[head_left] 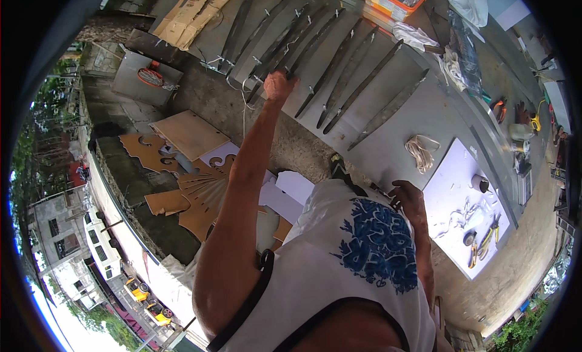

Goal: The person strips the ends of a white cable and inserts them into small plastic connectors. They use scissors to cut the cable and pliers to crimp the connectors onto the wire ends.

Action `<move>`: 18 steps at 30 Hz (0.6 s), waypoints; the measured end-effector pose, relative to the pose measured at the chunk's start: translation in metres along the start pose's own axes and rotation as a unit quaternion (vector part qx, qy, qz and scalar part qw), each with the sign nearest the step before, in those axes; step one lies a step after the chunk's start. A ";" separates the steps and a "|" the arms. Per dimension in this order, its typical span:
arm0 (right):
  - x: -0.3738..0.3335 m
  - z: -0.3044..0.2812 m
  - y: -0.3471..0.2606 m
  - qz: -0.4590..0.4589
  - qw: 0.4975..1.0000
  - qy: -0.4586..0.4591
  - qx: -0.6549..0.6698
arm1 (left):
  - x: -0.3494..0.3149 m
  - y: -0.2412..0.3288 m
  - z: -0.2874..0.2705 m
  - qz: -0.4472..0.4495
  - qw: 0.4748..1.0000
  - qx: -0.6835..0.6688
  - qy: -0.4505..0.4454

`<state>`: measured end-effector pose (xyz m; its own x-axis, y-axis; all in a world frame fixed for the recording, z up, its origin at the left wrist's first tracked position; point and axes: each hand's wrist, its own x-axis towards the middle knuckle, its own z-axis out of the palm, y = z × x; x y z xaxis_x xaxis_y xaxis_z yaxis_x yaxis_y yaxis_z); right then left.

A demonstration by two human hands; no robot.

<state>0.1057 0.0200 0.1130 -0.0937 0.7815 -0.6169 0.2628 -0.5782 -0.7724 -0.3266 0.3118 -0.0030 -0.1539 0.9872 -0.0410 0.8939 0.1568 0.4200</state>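
Several long, narrow dark strips (364, 88), slightly curved and tapered, lie side by side on a grey metal tabletop (388, 149). Small white ties sit on many of them. My left hand (280, 85) reaches out to the tabletop's near edge, its fingers closed around the near end of one strip; the grip itself is partly hidden. A thin white cord (244, 88) hangs over the edge beside that hand. Close to my waist is my right hand (410, 200), fingers loosely bent and apart, with nothing visible in them.
A bundle of pale cord (422, 152) and a white board (439, 200) with pliers and small tools lie to the right. Flattened cardboard (191, 19) and an orange bin (397, 3) are at the back. Brown cut-out panels (188, 197) lean at the lower left.
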 end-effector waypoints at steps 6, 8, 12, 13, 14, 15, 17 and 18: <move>-0.018 -0.007 0.005 -0.014 0.999 0.025 0.030 | 0.003 0.004 0.005 0.069 0.993 -0.086 0.039; -0.023 -0.017 0.009 -0.038 0.997 0.025 0.064 | -0.006 0.006 -0.001 0.061 0.993 -0.089 0.042; -0.031 -0.038 0.001 -0.030 0.999 0.039 0.019 | -0.058 0.006 -0.036 0.062 0.984 -0.150 0.080; -0.035 -0.043 0.006 -0.058 0.995 0.032 0.079 | -0.079 0.018 -0.051 0.026 0.973 -0.213 0.083; -0.036 -0.049 0.001 -0.027 0.998 0.041 0.043 | -0.100 0.027 -0.066 0.021 0.964 -0.251 0.082; -0.038 -0.054 0.010 -0.037 0.996 0.039 0.066 | -0.119 0.027 -0.074 -0.003 0.968 -0.239 0.078; -0.041 -0.065 0.021 -0.044 0.995 0.034 0.083 | -0.158 0.041 -0.094 -0.026 0.972 -0.221 0.081; -0.042 -0.076 0.028 -0.049 0.995 0.037 0.075 | -0.178 0.054 -0.102 -0.030 0.971 -0.221 0.084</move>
<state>0.1894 -0.0114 0.1291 -0.0395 0.8478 -0.5288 0.1091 -0.5224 -0.8457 -0.2935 0.1416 0.1193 -0.3001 0.9523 0.0546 0.6183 0.1506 0.7714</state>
